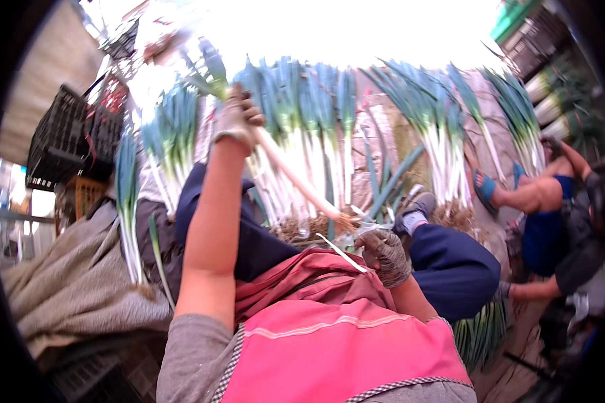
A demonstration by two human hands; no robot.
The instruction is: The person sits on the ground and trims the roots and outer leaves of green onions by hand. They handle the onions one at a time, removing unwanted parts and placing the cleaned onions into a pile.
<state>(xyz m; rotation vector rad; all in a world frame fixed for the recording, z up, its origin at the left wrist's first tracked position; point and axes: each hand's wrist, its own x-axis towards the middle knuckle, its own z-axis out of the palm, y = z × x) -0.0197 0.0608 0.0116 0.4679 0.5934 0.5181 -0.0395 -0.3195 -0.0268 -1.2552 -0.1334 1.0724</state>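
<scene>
My left hand (237, 118), in a soiled work glove, grips a leek (292, 174) where its white stalk meets the green leaves. The stalk slants down to the right, and its roots hang just above my right hand. My right hand (385, 257), in a grey knit glove, is curled in front of my lap beside a pale peeled strip of leaf (340, 253); whether its fingers pinch the strip is unclear. Behind them, a row of leeks (302, 146) lies with leaves pointing away and roots towards me. A further bunch of leeks (441, 161) lies to the right.
Black plastic crates (55, 136) stand at the left, near a brown blanket (75, 277) with several leeks on it. Loose green leaves (396, 176) lie near my shoe. At the right sits another person (549, 237), one hand on a leek bunch (519, 121).
</scene>
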